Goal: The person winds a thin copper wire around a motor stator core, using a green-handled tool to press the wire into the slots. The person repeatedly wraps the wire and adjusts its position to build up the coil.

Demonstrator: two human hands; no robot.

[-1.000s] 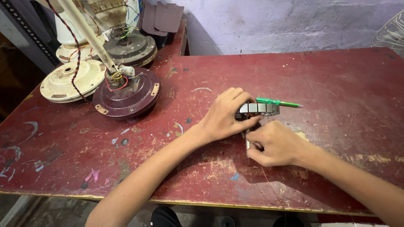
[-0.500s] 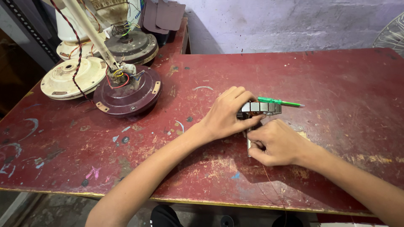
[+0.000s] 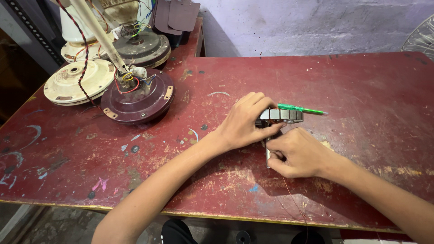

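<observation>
Nothing shifted since earlier frames: both hands hold same posture. Left hand [image 3: 246,121] clamped over grey stator core [image 3: 280,114], apparently steadying it on red table [image 3: 352,81]. Right hand [image 3: 296,153], just below core, pinches thin metal piece; fine copper wire [image 3: 289,194] trails toward body. Green pen [image 3: 300,109] lies touching core's far side.

i had one view only, from the head, looking steeply down and forward at close range; the left hand [image 3: 244,124] and right hand [image 3: 296,153] sat just right of centre.
</observation>
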